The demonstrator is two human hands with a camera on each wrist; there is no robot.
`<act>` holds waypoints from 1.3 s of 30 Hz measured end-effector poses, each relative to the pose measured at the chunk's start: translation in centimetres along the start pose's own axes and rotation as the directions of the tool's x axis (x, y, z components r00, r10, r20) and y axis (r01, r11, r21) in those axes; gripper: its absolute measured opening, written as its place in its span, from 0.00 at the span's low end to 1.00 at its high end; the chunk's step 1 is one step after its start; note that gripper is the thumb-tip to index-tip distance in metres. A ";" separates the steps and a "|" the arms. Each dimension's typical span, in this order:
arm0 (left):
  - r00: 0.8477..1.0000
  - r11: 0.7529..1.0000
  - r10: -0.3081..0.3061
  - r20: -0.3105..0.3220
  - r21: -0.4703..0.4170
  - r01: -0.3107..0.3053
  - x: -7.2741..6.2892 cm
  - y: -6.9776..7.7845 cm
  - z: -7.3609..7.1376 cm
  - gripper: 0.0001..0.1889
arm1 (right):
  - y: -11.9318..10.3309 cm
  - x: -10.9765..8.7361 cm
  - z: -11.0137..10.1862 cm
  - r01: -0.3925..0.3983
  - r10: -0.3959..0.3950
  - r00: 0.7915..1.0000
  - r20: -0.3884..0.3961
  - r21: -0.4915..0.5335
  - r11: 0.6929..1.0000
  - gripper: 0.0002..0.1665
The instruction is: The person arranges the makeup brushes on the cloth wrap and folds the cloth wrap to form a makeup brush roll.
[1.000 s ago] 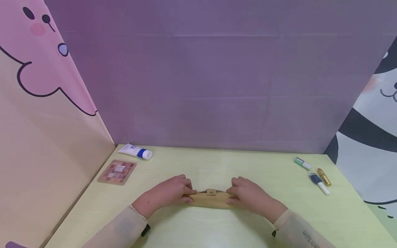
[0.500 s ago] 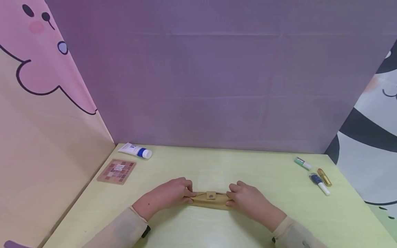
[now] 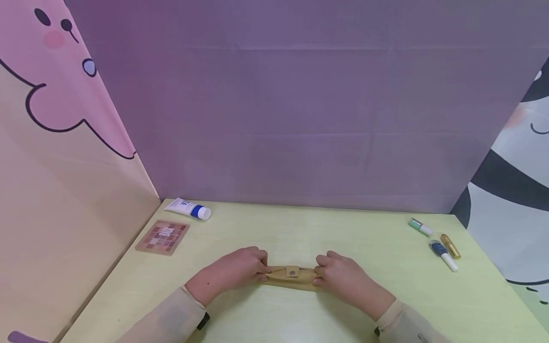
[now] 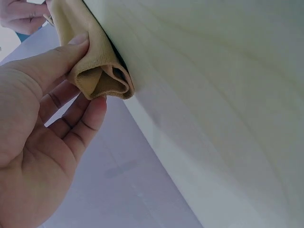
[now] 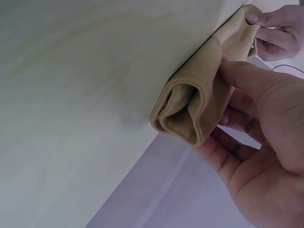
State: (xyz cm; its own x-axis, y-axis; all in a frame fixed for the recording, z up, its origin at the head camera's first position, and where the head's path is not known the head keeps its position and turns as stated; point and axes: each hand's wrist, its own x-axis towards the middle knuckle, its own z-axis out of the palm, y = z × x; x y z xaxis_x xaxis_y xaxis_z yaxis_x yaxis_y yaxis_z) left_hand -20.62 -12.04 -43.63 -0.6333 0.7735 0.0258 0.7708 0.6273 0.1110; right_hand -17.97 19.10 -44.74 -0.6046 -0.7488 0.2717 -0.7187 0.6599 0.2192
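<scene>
A tan, soft pouch (image 3: 296, 281) with a small snap tab (image 3: 292, 272) lies folded into a narrow roll on the table near the front. Its left end is pinched by my left hand (image 3: 240, 269), thumb on the near side and fingers behind. At the other end my right hand (image 3: 349, 283) holds it in the same way. The left wrist view shows the layered open end of the pouch (image 4: 102, 66) past the thumb. Another folded end of the pouch (image 5: 209, 71) appears in the right wrist view. What lies inside the roll cannot be seen.
A white tube with a blue band (image 3: 188, 208) and an eyeshadow palette (image 3: 163, 237) lie at the back left of the table (image 3: 257, 228). To the right are a green-and-white bottle (image 3: 420, 227), a gold tube (image 3: 450, 246) and a dark-blue bottle with white cap (image 3: 443, 255). Cloth walls enclose the table.
The pouch has turned toward me, so the tab and its snap now face up more. Both hands have kept their grip and shifted only slightly.
</scene>
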 end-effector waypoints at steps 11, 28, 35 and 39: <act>0.999 0.990 0.031 -0.027 0.140 -0.027 -0.1 -0.3 -0.1 0.11 | 0.5 0.6 0.9 0.022 -0.020 0.998 -0.059 0.028 0.999 0.12; 0.996 0.996 -0.089 0.023 0.010 0.089 -1.2 -1.2 -0.8 0.28 | 2.6 1.6 -1.4 -0.107 0.059 0.970 0.236 0.195 0.975 0.24; 0.995 0.995 -0.095 0.019 0.000 0.095 -2.3 -0.8 -2.7 0.24 | 3.9 1.2 -4.6 -0.172 0.127 0.966 0.224 0.198 0.965 0.24; 0.995 0.996 -0.075 -0.069 0.050 0.078 -2.9 -0.4 -4.2 0.19 | 4.6 0.5 -6.8 -0.186 0.171 0.974 0.147 0.094 0.978 0.23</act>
State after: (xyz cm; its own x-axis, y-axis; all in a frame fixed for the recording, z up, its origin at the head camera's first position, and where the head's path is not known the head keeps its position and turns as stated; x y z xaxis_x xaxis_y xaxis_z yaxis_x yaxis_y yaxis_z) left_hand -19.42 -14.89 -39.53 -0.6922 0.7165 0.0857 0.7215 0.6895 0.0628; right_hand -19.22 22.19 -37.18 -0.7627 -0.6256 0.1643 -0.6226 0.7789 0.0758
